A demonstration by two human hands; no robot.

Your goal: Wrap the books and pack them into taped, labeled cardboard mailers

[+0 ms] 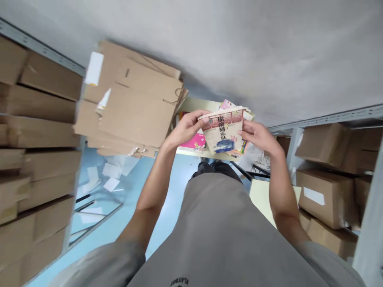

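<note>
Both hands hold up a thin picture book with a cream cover, dark Chinese lettering and a blue drawing low on it. My left hand pinches its upper left corner, thumb on the cover. On the right edge, my right hand grips the book with the fingers partly behind it. Beneath it, more colourful books stick out on a pale table. A pink book lies on the table by my left hand.
Flattened cardboard boxes are stacked left of the table. Shelves of brown cartons stand at the left, with more cartons at the right. Loose papers lie on the blue floor. A grey wall rises behind.
</note>
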